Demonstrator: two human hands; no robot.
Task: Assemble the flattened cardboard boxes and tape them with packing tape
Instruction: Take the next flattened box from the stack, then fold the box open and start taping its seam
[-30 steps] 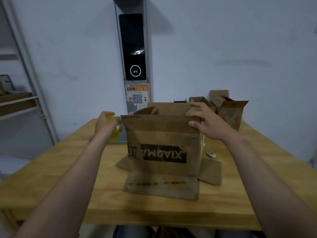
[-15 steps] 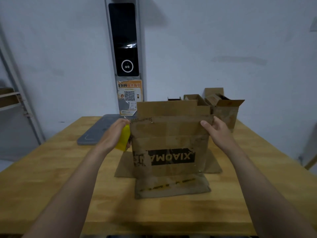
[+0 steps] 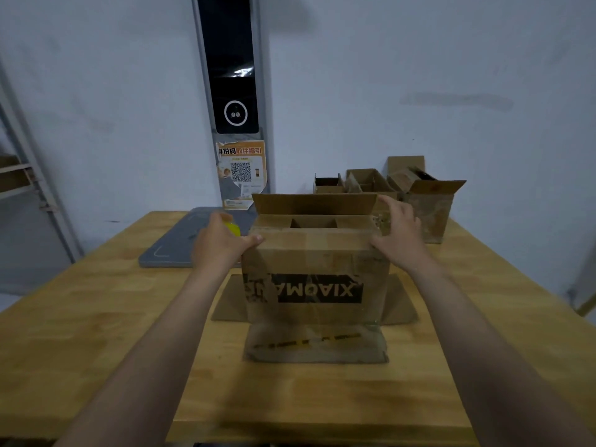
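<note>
Head view | box [image 3: 314, 279] light, worn, flexes; hold top corners | left hand [image 3: 222, 245] grips yellow tape roll [image 3: 233, 228], thumb on box | right hand [image 3: 398, 232] spread, pressing flap

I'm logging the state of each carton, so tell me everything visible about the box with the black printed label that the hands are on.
The box is worn brown corrugated cardboard, standing on the wooden table with its black label upside down. Its lower flaps splay flat on the tabletop. On top, the near flap is folded in, the far flap stands up, and a gap remains. The left hand, holding something yellow, and the right hand press its upper corners.
</note>
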